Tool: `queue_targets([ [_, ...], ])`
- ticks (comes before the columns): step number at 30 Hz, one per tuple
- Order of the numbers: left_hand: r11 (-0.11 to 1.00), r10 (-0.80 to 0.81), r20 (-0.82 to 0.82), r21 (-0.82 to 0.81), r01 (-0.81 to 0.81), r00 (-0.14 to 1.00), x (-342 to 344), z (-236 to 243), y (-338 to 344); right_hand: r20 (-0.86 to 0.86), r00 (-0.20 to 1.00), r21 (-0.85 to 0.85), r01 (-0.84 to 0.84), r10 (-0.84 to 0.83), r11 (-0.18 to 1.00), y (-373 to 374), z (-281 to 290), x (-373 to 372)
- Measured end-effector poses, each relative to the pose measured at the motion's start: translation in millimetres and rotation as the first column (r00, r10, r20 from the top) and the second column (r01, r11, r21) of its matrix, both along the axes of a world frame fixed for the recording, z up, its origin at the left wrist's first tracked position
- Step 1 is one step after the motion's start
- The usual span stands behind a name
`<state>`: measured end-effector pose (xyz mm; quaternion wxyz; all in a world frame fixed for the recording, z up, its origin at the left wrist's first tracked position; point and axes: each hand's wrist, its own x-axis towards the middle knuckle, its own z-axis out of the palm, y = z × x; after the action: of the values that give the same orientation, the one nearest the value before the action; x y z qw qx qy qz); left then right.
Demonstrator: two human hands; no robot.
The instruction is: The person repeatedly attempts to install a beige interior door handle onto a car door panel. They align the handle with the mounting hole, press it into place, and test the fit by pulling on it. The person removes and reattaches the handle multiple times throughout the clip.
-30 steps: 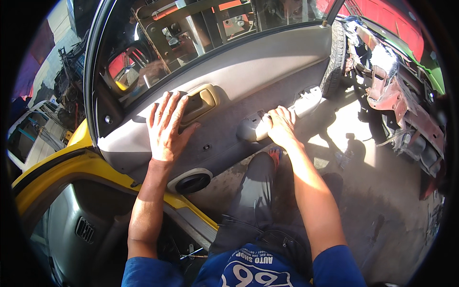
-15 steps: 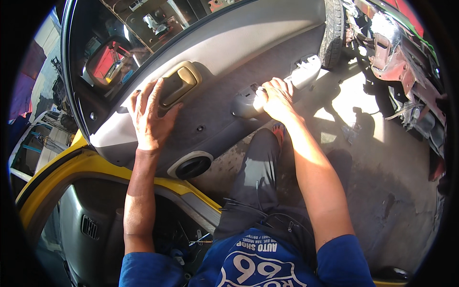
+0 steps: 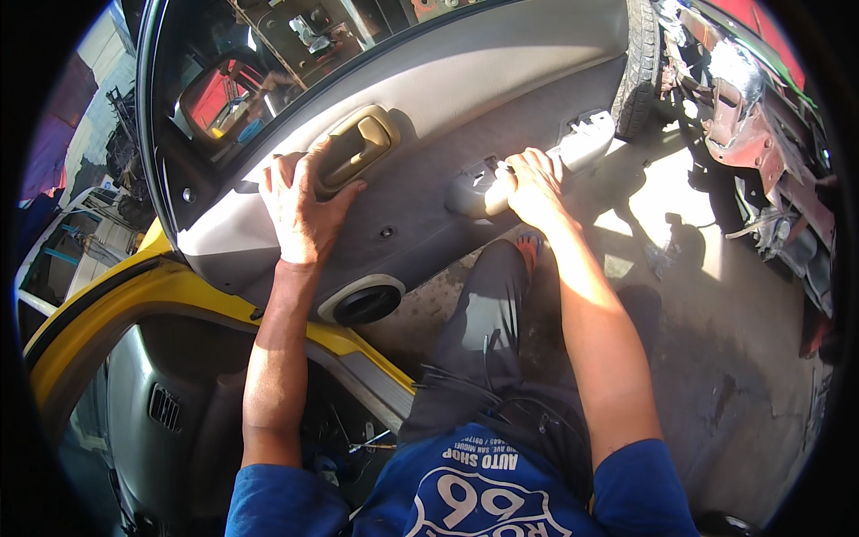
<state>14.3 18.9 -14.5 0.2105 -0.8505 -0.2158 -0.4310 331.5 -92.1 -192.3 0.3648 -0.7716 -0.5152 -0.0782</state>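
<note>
The grey door panel point(image 3: 429, 179) of a yellow car fills the upper middle of the view. My left hand point(image 3: 309, 210) rests on it with fingers spread, beside and partly against the tan inner door handle point(image 3: 365, 143). Farther right, my right hand point(image 3: 537, 190) has its fingers curled over the grey armrest point(image 3: 479, 195) on the panel; the fingertips are partly hidden. A round black speaker point(image 3: 367, 304) in a pale ring sits at the panel's lower corner.
The door window and side mirror point(image 3: 219, 98) are at upper left. Below lies the yellow door sill point(image 3: 358, 353), with the dark dashboard point(image 3: 148, 385) at lower left. A tyre point(image 3: 640, 72) and damaged reddish car parts point(image 3: 743, 125) stand at upper right, beside the concrete floor point(image 3: 707, 331).
The door panel and both hands appear slightly farther right in the view. Each hand keeps nearly the same place on the panel.
</note>
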Motion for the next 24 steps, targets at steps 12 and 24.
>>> queue_targets([
  [12, 0.995, 0.049, -0.178, 0.099, -0.031, 0.983, -8.4, 17.1, 2.0, -0.038, 0.999, 0.004, -0.025, 0.025, 1.0, -4.7, 1.7, -1.4],
  [24, 0.993, -0.11, -0.143, 0.032, 0.116, 0.984, -9.6, 8.0, 8.9, -0.008, 1.0, -0.005, -0.02, 0.02, 1.0, -4.0, -5.4, 1.3],
])
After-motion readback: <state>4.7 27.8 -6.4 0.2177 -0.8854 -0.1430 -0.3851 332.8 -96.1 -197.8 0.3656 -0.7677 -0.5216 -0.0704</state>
